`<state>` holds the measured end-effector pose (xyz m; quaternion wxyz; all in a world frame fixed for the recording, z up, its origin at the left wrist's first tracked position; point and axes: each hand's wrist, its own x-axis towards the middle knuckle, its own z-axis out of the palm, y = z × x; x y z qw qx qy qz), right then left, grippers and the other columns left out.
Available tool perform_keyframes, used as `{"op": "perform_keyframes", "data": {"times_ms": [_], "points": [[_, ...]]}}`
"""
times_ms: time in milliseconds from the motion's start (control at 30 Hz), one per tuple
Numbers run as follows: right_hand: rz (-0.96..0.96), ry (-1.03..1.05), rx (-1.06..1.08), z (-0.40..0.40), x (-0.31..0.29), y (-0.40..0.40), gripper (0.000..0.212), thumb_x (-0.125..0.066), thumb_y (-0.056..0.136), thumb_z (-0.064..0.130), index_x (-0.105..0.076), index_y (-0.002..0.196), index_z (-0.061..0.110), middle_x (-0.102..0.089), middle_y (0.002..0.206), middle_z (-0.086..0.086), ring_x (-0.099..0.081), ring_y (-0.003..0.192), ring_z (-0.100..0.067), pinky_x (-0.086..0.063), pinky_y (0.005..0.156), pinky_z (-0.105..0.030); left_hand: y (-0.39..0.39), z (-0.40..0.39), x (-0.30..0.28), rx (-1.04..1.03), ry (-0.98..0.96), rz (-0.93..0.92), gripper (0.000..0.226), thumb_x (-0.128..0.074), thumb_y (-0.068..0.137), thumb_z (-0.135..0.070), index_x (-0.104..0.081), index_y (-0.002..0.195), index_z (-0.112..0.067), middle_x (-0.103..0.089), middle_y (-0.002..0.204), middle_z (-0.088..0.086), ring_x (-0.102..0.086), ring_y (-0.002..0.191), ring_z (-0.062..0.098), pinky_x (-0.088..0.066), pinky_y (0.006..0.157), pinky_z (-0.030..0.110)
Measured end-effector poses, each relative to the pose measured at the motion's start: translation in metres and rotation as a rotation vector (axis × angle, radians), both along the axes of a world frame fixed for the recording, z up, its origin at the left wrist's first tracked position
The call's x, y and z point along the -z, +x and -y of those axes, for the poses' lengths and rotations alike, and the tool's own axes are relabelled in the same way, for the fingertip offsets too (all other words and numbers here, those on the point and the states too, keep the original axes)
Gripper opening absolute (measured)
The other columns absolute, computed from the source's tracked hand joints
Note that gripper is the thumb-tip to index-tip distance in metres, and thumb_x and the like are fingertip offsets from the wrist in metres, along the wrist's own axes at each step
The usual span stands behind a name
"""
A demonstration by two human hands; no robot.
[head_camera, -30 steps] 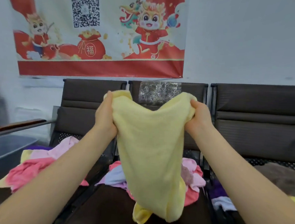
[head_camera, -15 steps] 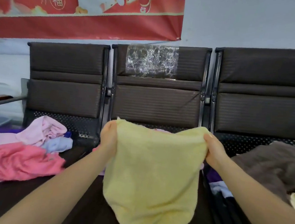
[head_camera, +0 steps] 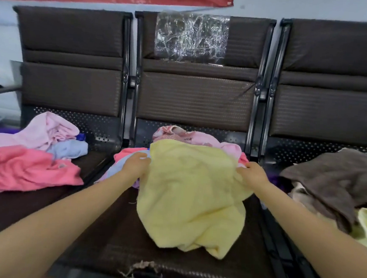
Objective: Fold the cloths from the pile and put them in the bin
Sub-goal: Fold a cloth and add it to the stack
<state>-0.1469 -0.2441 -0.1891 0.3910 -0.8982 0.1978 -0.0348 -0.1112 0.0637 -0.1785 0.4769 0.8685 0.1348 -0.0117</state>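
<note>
the yellow cloth (head_camera: 192, 196) has come down from chest height, where it hung in the air a second ago, and now lies on the middle seat of the bench (head_camera: 113, 238), its far edge riding up on the pile of pink cloths (head_camera: 200, 138) behind it. the left hand (head_camera: 135, 165) grips the cloth's far left corner and the right hand (head_camera: 252, 174) its far right corner, fingers curled into the fabric; how exactly the fingertips pinch cannot be told. the near part of the cloth is bunched and rolled under. to fold it well, pull the far corners apart until that edge is taut, draw the cloth off the pile toward bare seat, and smooth the near bunching flat before bringing edge to edge. left of the cloth lies a pink heap (head_camera: 22, 168); right of it, a brown cloth (head_camera: 337, 179). no bin shows.
</note>
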Motion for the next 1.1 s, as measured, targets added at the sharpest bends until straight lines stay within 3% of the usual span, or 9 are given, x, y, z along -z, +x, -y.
{"op": "perform_keyframes", "data": {"times_ms": [133, 267, 400, 533, 700, 833, 900, 1000, 1100], "points": [[0.187, -0.016, -0.133, -0.019, -0.005, -0.045, 0.017, -0.061, 0.09, 0.025, -0.063, 0.104, 0.015, -0.064, 0.099, -0.002, -0.06, 0.09, -0.02, -0.042, 0.072, -0.027, -0.053, -0.005, 0.0, 0.241, 0.168, 0.21, 0.016, -0.052, 0.095, -0.025, -0.064, 0.086, -0.02, -0.062, 0.085, -0.002, -0.055, 0.08, 0.014, -0.044, 0.072, 0.03], [-0.085, -0.006, -0.572, -0.048, -0.021, -0.102, 0.027, -0.062, 0.09, 0.038, -0.065, 0.08, 0.013, -0.065, 0.068, 0.006, -0.056, 0.054, -0.005, -0.041, 0.05, -0.019, -0.112, 0.002, 0.001, 0.522, 0.359, 0.256, 0.02, -0.064, 0.085, -0.042, -0.062, 0.073, -0.026, -0.063, 0.077, -0.011, -0.053, 0.069, 0.001, -0.041, 0.063, 0.023], [-0.349, -0.292, -0.832, -0.063, -0.011, -0.133, 0.046, -0.07, 0.077, 0.055, -0.061, 0.109, 0.023, -0.061, 0.1, 0.008, -0.055, 0.086, -0.007, -0.045, 0.073, -0.02, -0.15, 0.002, 0.018, 0.698, 0.49, 0.157, 0.033, -0.064, 0.072, -0.063, -0.062, 0.085, -0.033, -0.059, 0.085, -0.016, -0.052, 0.078, -0.002, -0.044, 0.074, 0.023], [-0.261, -0.57, -0.846, -0.057, 0.006, -0.136, 0.056, -0.066, 0.081, 0.051, -0.049, 0.129, 0.029, -0.045, 0.113, 0.005, -0.044, 0.104, -0.013, -0.038, 0.09, -0.028, -0.156, -0.013, 0.05, 0.865, 0.612, 0.333, 0.06, -0.041, 0.065, -0.075, -0.063, 0.107, -0.037, -0.048, 0.111, -0.017, -0.043, 0.104, 0.002, -0.045, 0.087, 0.03], [-0.148, -0.288, -0.83, -0.05, 0.003, -0.119, 0.04, -0.059, 0.093, 0.036, -0.058, 0.126, 0.013, -0.057, 0.124, 0.002, -0.052, 0.117, -0.017, -0.037, 0.095, -0.023, -0.139, -0.011, 0.046, 0.747, 0.381, 0.377, 0.048, -0.042, 0.081, -0.06, -0.067, 0.095, -0.021, -0.067, 0.101, -0.003, -0.056, 0.092, 0.009, -0.045, 0.083, 0.032], [-0.044, 0.8, -0.482, -0.05, -0.017, -0.1, 0.055, -0.072, 0.078, 0.044, -0.061, 0.12, 0.009, -0.066, 0.117, -0.004, -0.061, 0.11, -0.019, -0.046, 0.097, -0.035, -0.12, 0.002, -0.001, 0.39, -0.123, 0.305, 0.022, -0.044, 0.1, -0.028, -0.06, 0.092, -0.016, -0.061, 0.088, -0.002, -0.053, 0.086, 0.014, -0.041, 0.075, 0.028], [-0.058, 1.067, -0.296, -0.048, -0.027, -0.086, 0.045, -0.064, 0.086, 0.033, -0.059, 0.122, 0.006, -0.066, 0.117, -0.014, -0.061, 0.111, -0.025, -0.045, 0.1, -0.039, -0.108, 0.009, -0.018, 0.249, -0.332, 0.27, 0.02, -0.048, 0.098, -0.026, -0.063, 0.085, -0.021, -0.062, 0.081, -0.004, -0.057, 0.082, 0.015, -0.045, 0.074, 0.029], [-0.12, 1.068, -0.273, -0.05, -0.027, -0.068, 0.043, -0.068, 0.083, 0.031, -0.059, 0.12, 0.01, -0.066, 0.119, -0.014, -0.062, 0.111, -0.029, -0.045, 0.101, -0.043, -0.084, 0.01, -0.016, 0.237, -0.323, 0.239, 0.02, -0.051, 0.096, -0.029, -0.063, 0.081, -0.025, -0.061, 0.078, -0.009, -0.061, 0.086, 0.015, -0.048, 0.075, 0.028], [-0.01, 0.458, -0.175, -0.044, -0.001, -0.055, 0.024, -0.061, 0.091, 0.027, -0.062, 0.106, 0.008, -0.066, 0.106, -0.007, -0.062, 0.101, -0.023, -0.049, 0.09, -0.034, -0.06, -0.001, 0.007, 0.257, 0.062, 0.223, 0.015, -0.049, 0.096, -0.028, -0.062, 0.09, -0.022, -0.063, 0.086, -0.004, -0.057, 0.088, 0.018, -0.044, 0.075, 0.031]]}}
